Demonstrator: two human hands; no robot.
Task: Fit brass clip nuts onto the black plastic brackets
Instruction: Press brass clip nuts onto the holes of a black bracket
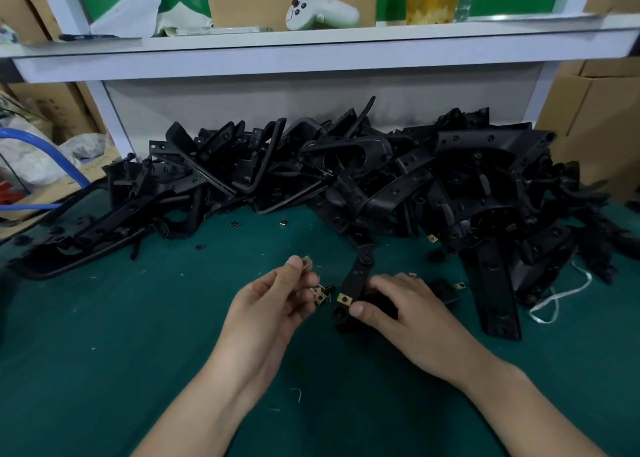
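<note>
The table [138, 335] has a green top. A big heap of black plastic brackets [346, 172] lies along the back of it. A few small brass clip nuts [284, 222] lie loose on the green. A white string [555, 297] lies at the right.

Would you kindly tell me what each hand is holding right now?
Left hand: pinching small square brass clip nuts.
Right hand: gripping a narrow black plastic bracket.

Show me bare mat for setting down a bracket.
Widest bare green mat: left of the left hand, before the bracket pile. Smaller patch: right of the forearm behind the right hand. Crowded around the hands: loose clip nuts.
</note>
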